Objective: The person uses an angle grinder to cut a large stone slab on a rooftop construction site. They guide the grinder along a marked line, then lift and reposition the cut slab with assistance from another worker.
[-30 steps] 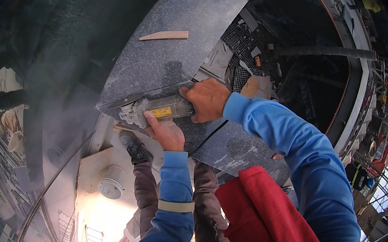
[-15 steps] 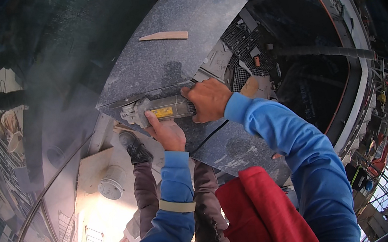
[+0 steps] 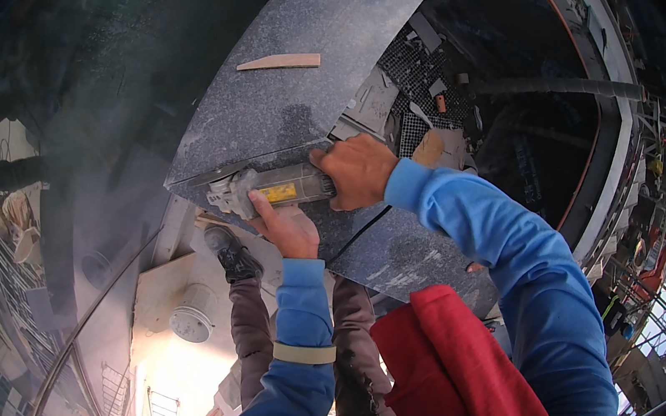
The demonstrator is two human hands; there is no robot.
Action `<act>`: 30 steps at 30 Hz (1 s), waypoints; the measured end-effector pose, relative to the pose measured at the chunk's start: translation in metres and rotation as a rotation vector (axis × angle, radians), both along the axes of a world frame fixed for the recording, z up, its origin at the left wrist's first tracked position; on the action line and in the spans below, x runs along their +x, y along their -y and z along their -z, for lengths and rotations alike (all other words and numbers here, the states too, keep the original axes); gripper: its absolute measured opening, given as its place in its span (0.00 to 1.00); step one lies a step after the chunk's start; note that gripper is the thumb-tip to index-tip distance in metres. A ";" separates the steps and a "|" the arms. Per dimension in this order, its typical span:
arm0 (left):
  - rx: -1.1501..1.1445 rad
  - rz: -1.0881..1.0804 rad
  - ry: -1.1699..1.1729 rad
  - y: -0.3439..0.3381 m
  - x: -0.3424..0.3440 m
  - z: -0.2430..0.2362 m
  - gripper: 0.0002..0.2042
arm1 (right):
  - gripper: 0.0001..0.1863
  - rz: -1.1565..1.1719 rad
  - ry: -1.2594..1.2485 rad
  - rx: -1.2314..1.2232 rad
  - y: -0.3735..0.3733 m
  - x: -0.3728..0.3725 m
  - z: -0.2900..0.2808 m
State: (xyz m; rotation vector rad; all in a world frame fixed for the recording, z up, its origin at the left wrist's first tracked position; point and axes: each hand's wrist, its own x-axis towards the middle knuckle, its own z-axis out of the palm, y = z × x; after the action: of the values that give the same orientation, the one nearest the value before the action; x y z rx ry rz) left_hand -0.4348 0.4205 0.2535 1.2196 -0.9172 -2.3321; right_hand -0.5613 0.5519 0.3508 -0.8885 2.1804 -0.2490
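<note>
An angle grinder (image 3: pixel 284 187), grey and dusty with a yellow label, lies sideways between my two hands. My left hand (image 3: pixel 289 229) grips it from below near the head, thumb up along its side. The fist of my right hand (image 3: pixel 360 172) is wrapped round the rear end. At the left, the thin disc (image 3: pixel 215 175) meets a cut line in the speckled grey stone slab (image 3: pixel 255 126). A black cord (image 3: pixel 361 232) runs from under the tool across the slab's nearer part. Pale dust hangs in the air at the left.
A tapered wood strip (image 3: pixel 280 62) lies on the slab's far part. Right of the slab is a dark recess with rubble and mesh sheets (image 3: pixel 422 83). A white bucket (image 3: pixel 191 321) stands below at the left, near my shoe (image 3: pixel 231 253). Red cloth (image 3: pixel 454 360) hangs in front of me.
Both hands keep their hold on the grinder, which stays almost in place at the cut line. The dust haze at the left has shifted slightly.
</note>
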 end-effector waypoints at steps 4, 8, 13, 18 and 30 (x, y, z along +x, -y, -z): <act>0.008 -0.010 -0.005 -0.004 0.001 0.001 0.33 | 0.35 -0.004 0.010 0.015 -0.002 0.000 -0.002; 0.013 -0.010 -0.005 -0.005 0.001 0.001 0.33 | 0.35 -0.004 0.010 0.022 -0.003 -0.001 -0.005; 0.033 -0.009 -0.007 -0.006 -0.001 0.000 0.33 | 0.35 -0.001 0.006 0.017 -0.003 -0.001 -0.007; 0.021 -0.015 0.012 -0.007 -0.001 -0.003 0.32 | 0.34 0.003 0.009 0.015 -0.004 0.000 -0.005; 0.031 -0.002 -0.012 -0.011 -0.002 -0.008 0.34 | 0.36 0.015 -0.004 0.027 -0.007 0.002 -0.009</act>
State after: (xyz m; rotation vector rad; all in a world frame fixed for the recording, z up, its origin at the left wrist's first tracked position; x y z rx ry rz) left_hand -0.4364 0.4316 0.2618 1.2172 -0.8788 -2.3572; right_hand -0.5595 0.5592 0.3596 -0.8589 2.1898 -0.2250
